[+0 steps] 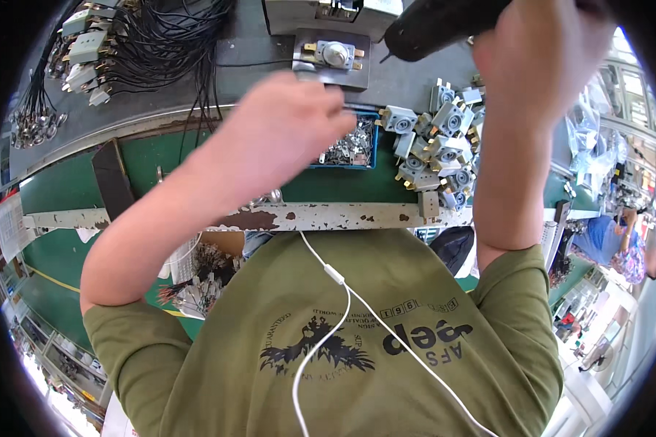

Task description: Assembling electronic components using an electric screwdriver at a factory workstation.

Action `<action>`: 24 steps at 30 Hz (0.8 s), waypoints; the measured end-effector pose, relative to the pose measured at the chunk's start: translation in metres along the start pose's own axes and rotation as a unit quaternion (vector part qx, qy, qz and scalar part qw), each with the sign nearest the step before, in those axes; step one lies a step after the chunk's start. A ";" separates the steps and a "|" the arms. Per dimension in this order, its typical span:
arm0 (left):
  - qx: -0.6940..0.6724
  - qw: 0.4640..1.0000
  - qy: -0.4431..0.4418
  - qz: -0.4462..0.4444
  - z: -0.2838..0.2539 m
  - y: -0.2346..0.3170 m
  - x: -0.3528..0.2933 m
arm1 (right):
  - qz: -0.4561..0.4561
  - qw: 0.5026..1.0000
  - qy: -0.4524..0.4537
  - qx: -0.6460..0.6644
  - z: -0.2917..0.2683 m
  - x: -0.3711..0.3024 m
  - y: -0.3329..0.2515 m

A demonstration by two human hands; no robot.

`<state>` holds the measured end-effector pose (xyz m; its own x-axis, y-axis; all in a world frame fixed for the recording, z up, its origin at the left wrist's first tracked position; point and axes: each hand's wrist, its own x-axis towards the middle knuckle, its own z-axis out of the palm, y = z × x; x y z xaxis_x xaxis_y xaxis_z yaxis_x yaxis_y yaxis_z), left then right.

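My right hand [539, 62] grips a black power screwdriver [441, 28], its thin bit pointing down and left. Left of the bit, a small thermostat-like part [337, 54] with brass tabs and a round pale knob sits on a metal block [353, 79]. A thin black wire [251, 64] runs to it from the left. My left hand [295, 109] is just below the block, fingers curled together and slightly blurred; anything pinched in them is hidden. Under that hand, a blue tray [376, 142] holds many small metal pieces.
Similar grey parts with brass tabs [444, 146] lie piled right of the tray. At the far left are finished-looking grey parts [87, 47] with bundled black wires [175, 44]. A chipped white table edge [342, 216] crosses before me. A white cable [333, 273] hangs over my shirt.
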<state>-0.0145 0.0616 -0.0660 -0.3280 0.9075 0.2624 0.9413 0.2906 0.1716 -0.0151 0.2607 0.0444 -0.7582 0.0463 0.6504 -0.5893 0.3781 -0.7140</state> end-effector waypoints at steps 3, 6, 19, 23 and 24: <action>0.013 0.998 -0.069 0.005 0.018 0.011 -0.010 | -0.152 0.987 0.044 -0.038 0.002 0.003 0.015; 0.032 0.998 -0.054 0.019 0.025 0.012 -0.008 | -0.165 0.983 0.083 -0.003 0.010 0.014 0.017; 0.004 0.999 -0.029 0.017 0.019 0.013 -0.010 | -0.212 0.789 0.142 0.559 0.060 0.046 0.040; -0.042 0.998 -0.036 -0.009 0.020 0.011 -0.014 | -0.022 0.966 0.225 0.124 0.054 0.024 0.012; -0.062 0.997 -0.037 -0.012 0.020 0.011 -0.015 | -0.022 0.966 0.223 0.125 0.059 0.029 0.022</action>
<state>0.0026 0.0572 -0.0871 -0.3385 0.9222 0.1869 0.9150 0.2763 0.2939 -0.0666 0.2160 0.0328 -0.5683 0.4508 0.6883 -0.7092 0.1557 -0.6876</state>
